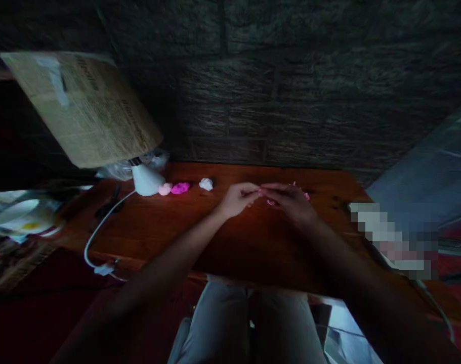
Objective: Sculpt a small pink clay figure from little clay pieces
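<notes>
Pink clay, just right of the frame's centre, is pinched between the fingertips of the left hand and right hand, probably so both can press it; lumps lie left of centre, likely within reach.

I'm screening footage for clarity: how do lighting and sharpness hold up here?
Head view: dim overall, the dark grey textured block wall deep in shadow; head view: the bare left hand looks brighter than the bare right hand, detail where they meet too soft to read; head view: a pixelated patch hides something at right.
</notes>
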{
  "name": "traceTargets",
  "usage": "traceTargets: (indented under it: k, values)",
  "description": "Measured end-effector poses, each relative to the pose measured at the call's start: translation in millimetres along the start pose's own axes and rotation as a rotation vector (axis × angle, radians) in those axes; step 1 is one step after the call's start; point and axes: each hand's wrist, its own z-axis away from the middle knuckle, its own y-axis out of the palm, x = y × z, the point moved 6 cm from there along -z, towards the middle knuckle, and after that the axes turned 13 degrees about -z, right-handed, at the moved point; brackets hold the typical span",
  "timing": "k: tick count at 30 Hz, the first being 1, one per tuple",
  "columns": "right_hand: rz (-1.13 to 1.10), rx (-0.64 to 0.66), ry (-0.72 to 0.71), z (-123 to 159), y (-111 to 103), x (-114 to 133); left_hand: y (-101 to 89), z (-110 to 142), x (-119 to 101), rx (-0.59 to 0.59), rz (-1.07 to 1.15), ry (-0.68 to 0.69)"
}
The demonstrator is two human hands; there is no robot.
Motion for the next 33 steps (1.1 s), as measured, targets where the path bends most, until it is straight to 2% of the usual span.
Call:
traceTargets:
  k: [7,14,21,33]
  values:
    - [0.026,0.003,-0.005,-8.6,-4.3,-5.3,-6.1,-0.2,2.8,-0.056,-0.002,-0.050]
    - [0.090,0.029,-0.002,-7.9,-1.9,-5.8,-10.2,-1.1,4.6,-0.070,-0.039,-0.045]
    - [0.088,0.059,-0.010,-9.9,-2.4,-7.9,-7.8,-1.4,2.6,-0.036,-0.064,-0.032]
    - [0.057,0.037,-0.002,-9.1,-1.1,-7.1,-5.4,0.0,-0.6,-0.046,-0.026,-0.100]
